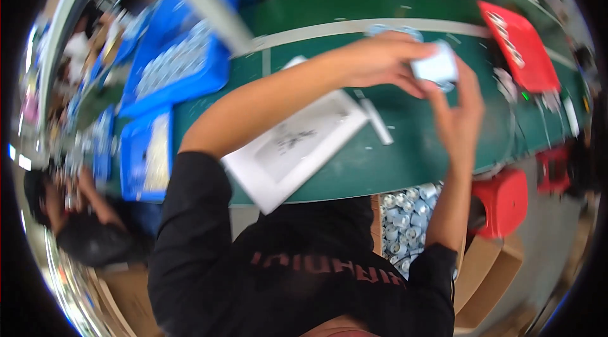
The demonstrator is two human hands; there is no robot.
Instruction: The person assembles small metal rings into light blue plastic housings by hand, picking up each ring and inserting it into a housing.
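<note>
Out over the green table, my left hand and my right hand meet around a pale blue-white cylindrical part. The left fingers close on its left side, while the right thumb and fingers press it from below and the right. Motion blurs the part, so its details cannot be made out. Just behind my left hand lie light blue round pieces, partly covered by it. Below my left forearm rests a white foam tray holding small dark pieces. Beside it lies a white stick.
Blue bins with pale parts stand at left, near a person in dark clothing. A red tray holds white pieces at right. By my right elbow sits a carton of light blue cylindrical parts, with a red stool beyond.
</note>
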